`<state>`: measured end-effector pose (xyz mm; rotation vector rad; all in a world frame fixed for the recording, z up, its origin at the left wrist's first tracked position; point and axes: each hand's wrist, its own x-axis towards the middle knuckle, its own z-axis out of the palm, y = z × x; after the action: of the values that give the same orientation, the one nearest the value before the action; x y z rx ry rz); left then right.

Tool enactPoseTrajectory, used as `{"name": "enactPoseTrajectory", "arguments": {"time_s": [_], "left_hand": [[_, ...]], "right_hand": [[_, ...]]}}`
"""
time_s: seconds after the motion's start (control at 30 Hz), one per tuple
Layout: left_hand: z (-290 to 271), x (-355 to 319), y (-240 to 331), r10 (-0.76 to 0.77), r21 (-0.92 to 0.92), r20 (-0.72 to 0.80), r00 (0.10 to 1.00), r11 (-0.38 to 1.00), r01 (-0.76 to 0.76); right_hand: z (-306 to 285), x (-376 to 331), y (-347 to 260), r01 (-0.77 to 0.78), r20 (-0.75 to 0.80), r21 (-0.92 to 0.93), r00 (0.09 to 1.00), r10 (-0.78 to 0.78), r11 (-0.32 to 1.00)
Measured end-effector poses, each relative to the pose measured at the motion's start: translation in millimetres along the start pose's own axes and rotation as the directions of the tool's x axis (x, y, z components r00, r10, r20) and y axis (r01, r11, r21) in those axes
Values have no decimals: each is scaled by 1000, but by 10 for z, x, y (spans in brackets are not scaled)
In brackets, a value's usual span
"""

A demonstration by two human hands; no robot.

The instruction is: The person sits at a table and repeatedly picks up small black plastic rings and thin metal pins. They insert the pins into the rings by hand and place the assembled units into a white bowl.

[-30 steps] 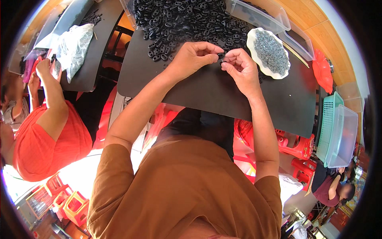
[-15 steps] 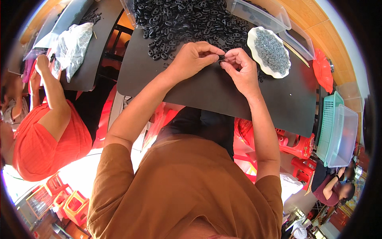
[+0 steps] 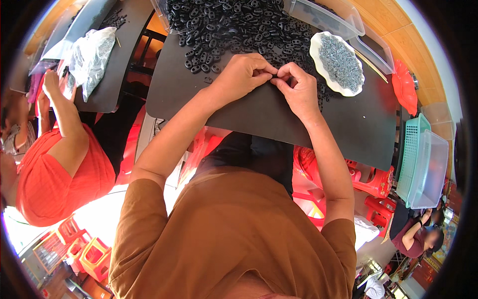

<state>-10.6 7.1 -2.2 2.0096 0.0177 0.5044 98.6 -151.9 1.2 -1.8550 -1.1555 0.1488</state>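
Above the dark table (image 3: 184, 94), my left hand (image 3: 242, 77) and my right hand (image 3: 301, 92) meet fingertip to fingertip. Thumbs and forefingers of both pinch a small black plastic piece (image 3: 275, 76), mostly covered by the fingers. Just beyond my hands spreads a large heap of black oval pieces with two holes each (image 3: 229, 30). To the right of my right hand stands a white scalloped dish (image 3: 316, 57), filled with small grey, slender parts (image 3: 340, 64) too fine to name.
Clear plastic bins (image 3: 328, 20) stand at the back right, near thin sticks (image 3: 371, 65) and a red dish (image 3: 404, 87). A green basket (image 3: 412, 149) is off the table's right side. At left, a person in red (image 3: 64, 164) sits by another table holding a plastic bag (image 3: 94, 57).
My fingertips have come closer together over the black piece, which showed more before. My right hand has shifted slightly left and its fingers have curled in.
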Motion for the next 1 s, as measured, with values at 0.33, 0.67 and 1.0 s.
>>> {"name": "enactPoseTrajectory", "arguments": {"time_s": [0.33, 0.67, 1.0], "left_hand": [[45, 26, 93, 12, 43, 14, 1000, 999, -13], [59, 14, 92, -87, -11, 31, 996, 996, 88], [101, -4, 106, -89, -1, 14, 996, 996, 89]], "right_hand": [[-101, -25, -36, -73, 28, 16, 997, 73, 997], [-110, -67, -16, -30, -7, -18, 1000, 30, 999], [-151, -94, -16, -48, 13, 17, 999, 48, 999]]}}
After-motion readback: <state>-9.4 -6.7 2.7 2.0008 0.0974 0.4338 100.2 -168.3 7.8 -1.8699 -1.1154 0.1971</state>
